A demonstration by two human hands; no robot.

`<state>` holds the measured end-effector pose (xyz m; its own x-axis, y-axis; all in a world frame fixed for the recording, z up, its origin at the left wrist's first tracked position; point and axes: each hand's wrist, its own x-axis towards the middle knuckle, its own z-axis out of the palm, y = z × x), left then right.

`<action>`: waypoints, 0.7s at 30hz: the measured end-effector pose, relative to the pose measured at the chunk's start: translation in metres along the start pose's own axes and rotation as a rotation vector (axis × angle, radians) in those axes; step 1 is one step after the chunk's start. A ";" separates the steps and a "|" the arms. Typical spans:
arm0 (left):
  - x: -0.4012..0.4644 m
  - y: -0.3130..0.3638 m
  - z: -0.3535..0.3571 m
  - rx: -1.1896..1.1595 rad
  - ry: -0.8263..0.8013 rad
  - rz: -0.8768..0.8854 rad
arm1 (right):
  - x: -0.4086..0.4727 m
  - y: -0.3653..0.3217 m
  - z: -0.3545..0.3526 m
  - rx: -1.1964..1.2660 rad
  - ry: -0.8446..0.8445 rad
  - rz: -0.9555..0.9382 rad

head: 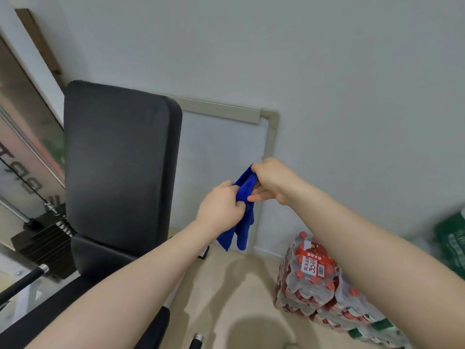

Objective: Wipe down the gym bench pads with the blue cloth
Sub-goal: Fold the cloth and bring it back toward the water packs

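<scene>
The blue cloth (243, 224) hangs in the air between my two hands, to the right of the bench. My left hand (221, 206) grips its middle, with the ends dangling below. My right hand (273, 181) pinches the upper part of the cloth. The black back pad (118, 159) of the gym bench stands upright on the left. Below it lies the black seat pad (100, 258), partly hidden by my left forearm. Neither hand touches the pads.
A whiteboard (221, 139) leans on the wall behind the bench. Shrink-wrapped packs of water bottles (317, 280) sit on the beige floor at the right, green packs (450, 238) beyond. A weight stack (42, 240) and a black bar (22, 280) stand at the left.
</scene>
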<state>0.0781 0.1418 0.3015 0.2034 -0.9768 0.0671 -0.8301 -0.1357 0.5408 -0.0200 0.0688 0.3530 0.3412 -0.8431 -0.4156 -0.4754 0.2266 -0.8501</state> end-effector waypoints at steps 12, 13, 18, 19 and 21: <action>0.073 0.073 0.061 0.022 -0.137 0.088 | 0.046 0.046 -0.130 -0.384 0.002 0.035; 0.080 0.075 0.068 0.062 -0.184 0.109 | 0.048 0.053 -0.140 -0.415 -0.026 0.068; 0.110 0.080 0.123 0.235 -0.556 0.270 | 0.073 0.110 -0.193 -0.524 -0.244 0.336; 0.115 0.080 0.137 0.263 -0.607 0.298 | 0.079 0.123 -0.201 -0.506 -0.255 0.376; 0.126 0.083 0.166 0.323 -0.644 0.338 | 0.096 0.150 -0.215 -0.440 -0.196 0.411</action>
<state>-0.0509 -0.0202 0.2157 -0.3449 -0.8638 -0.3672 -0.9228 0.2406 0.3008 -0.2334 -0.0826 0.2552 0.1823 -0.6156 -0.7667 -0.8737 0.2562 -0.4135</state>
